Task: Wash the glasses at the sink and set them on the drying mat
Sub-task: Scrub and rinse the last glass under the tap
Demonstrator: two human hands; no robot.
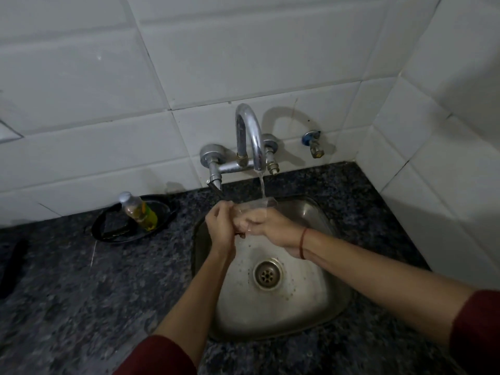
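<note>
Head view, from my body outward: dark red sleeves sit at the bottom edge, and both bare forearms reach up over the steel sink [297, 301], passing either side of its drain [267, 274]. A red thread band [303, 243] circles my right wrist.

Above the back half of the bowl my hands meet on a clear glass [266, 204]. My right hand [266, 226] wraps it from the right and below, fingers curled round its body. My left hand [220, 228] closes on its left end, fingertips bent against it. The glass lies tilted, nearly on its side, with its long axis running left to right between my hands. Its clear end juts past my right fingers, straight under the water stream [261, 185] from the chrome tap [249, 131]. Which end is the mouth I cannot tell.

I judge this to be rinsing, with the carry to the drying mat not yet begun. No mat shows plainly. A dark strip [13, 266] lies on the granite counter [81, 293] at far left; if that is it, my left hand is the nearer one.

Further back, a small bottle [139, 211] rests in a black dish [94, 228], before white wall tiles [81, 77].
</note>
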